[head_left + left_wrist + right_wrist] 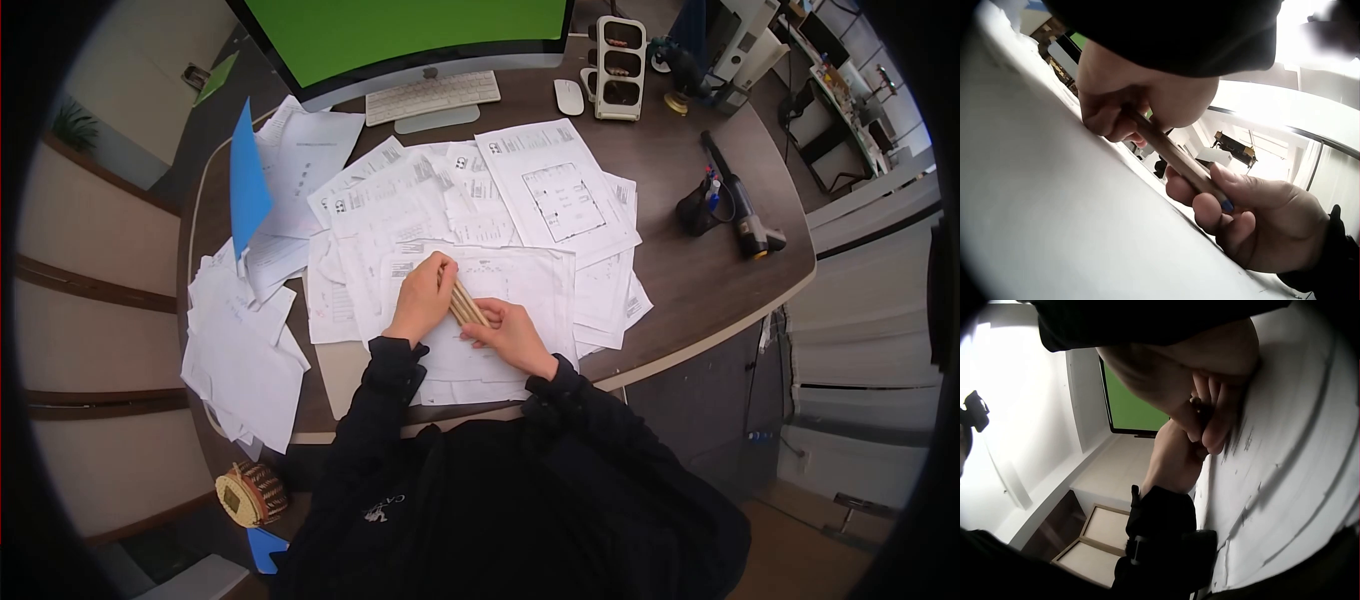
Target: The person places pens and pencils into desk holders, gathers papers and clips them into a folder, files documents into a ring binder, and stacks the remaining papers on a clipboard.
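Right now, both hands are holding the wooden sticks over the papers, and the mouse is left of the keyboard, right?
Not quite: the head view shows the mouse to the right of the keyboard, not the left. The rest holds: the left hand and right hand hold the sticks over the papers.

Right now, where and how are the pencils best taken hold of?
Probably the bare middle of the pencils, from above, closing across the bundle. The left hand covers one end and the right hand pinches near the other. They slant side by side between the hands, so a crosswise grip should keep them together.
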{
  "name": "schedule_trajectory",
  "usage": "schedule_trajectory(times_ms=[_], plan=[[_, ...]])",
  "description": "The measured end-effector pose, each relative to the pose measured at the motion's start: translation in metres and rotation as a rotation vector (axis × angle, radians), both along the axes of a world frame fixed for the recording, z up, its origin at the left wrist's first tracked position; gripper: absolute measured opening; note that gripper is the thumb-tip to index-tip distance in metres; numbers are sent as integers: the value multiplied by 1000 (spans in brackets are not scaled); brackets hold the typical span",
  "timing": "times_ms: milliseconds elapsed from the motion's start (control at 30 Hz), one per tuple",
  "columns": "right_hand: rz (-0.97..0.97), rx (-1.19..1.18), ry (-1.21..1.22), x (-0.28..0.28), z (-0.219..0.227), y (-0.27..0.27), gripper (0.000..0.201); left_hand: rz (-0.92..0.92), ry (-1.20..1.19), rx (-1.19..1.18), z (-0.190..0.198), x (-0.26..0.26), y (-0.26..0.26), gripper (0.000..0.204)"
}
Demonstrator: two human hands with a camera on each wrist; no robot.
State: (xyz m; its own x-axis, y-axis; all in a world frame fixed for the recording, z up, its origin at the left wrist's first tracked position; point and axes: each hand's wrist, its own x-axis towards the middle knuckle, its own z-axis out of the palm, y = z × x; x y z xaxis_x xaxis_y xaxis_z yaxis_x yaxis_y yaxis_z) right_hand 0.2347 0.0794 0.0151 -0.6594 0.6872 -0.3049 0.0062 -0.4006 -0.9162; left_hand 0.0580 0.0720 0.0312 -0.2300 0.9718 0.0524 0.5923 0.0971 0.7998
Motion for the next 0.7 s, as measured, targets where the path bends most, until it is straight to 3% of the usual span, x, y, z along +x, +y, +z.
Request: schedule_trajectory(times_ms=[300, 467, 700], plan=[[142, -28, -15, -2, 2, 12, 34, -112, 55, -78, 4, 0, 3, 19], [157, -23, -37, 2, 8, 15, 34, -146, -28, -62, 8, -5, 1, 24], [71, 7, -17, 37, 32, 47, 36, -8, -231, 20, 16, -29, -12, 31]])
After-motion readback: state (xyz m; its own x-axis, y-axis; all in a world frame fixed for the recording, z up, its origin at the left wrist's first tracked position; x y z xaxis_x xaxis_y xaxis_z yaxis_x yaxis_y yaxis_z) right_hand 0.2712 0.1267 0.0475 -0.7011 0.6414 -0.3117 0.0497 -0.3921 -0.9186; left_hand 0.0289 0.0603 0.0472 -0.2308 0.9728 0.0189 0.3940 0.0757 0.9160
